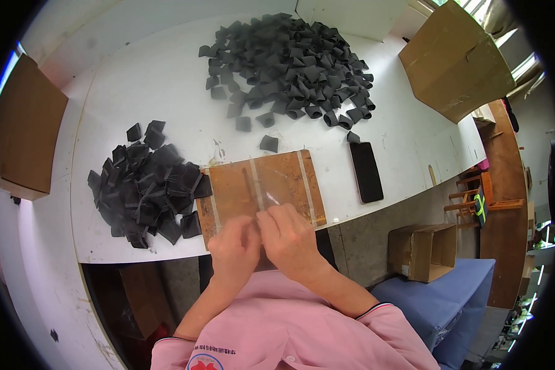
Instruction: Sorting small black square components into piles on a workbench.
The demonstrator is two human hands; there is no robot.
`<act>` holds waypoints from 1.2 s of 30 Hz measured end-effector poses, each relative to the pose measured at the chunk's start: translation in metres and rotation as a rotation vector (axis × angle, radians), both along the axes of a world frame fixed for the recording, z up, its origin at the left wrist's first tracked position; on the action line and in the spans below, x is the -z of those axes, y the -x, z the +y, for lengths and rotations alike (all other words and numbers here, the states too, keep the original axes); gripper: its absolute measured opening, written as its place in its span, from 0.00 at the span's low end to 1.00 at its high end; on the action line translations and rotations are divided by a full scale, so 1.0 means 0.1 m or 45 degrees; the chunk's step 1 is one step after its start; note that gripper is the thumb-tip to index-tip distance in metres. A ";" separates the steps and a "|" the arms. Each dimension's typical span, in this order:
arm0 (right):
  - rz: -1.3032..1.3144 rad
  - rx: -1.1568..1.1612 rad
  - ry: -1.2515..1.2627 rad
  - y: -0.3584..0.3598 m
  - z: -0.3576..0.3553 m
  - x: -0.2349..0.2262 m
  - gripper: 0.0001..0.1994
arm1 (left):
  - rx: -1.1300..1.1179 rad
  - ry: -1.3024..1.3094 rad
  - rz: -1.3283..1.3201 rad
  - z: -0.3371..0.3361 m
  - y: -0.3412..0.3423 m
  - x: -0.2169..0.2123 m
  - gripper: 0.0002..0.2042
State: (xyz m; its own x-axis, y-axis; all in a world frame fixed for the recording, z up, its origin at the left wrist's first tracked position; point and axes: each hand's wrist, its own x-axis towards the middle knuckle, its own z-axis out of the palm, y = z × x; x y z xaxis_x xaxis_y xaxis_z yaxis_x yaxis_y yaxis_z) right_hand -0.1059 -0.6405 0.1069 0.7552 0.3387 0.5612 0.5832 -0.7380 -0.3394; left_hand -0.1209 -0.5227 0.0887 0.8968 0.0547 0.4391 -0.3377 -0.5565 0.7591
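Note:
My left hand (235, 246) and my right hand (287, 237) are close together over the near edge of a brown board (283, 179) with pale strips across it. The fingers of both are curled in, and whatever they may hold is hidden beneath them. Left of the board lies a pile of flat, dark fabric pieces (145, 191), some touching its edge. Farther back spreads a large heap of small dark fabric tubes (296, 68). One loose dark piece (269, 143) rests just beyond the board.
A black phone (366, 172) lies right of the board on the white table (154, 80). Cardboard boxes stand at the far right (456, 61) and at the left (28, 126). Below the table's right edge, an open carton (422, 250) sits by a blue-covered surface (438, 296).

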 end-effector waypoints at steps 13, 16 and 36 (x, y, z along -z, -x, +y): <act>0.415 -0.032 -0.592 0.00 -0.01 0.09 0.06 | 0.030 0.969 0.655 0.00 -0.02 -0.14 0.01; 0.315 -0.021 -0.497 -0.01 0.03 0.11 0.05 | 0.057 0.719 0.538 0.05 -0.01 0.07 0.01; 0.614 -0.008 -0.747 0.00 -0.07 -0.06 0.05 | -0.019 0.652 0.505 0.10 0.00 0.01 0.02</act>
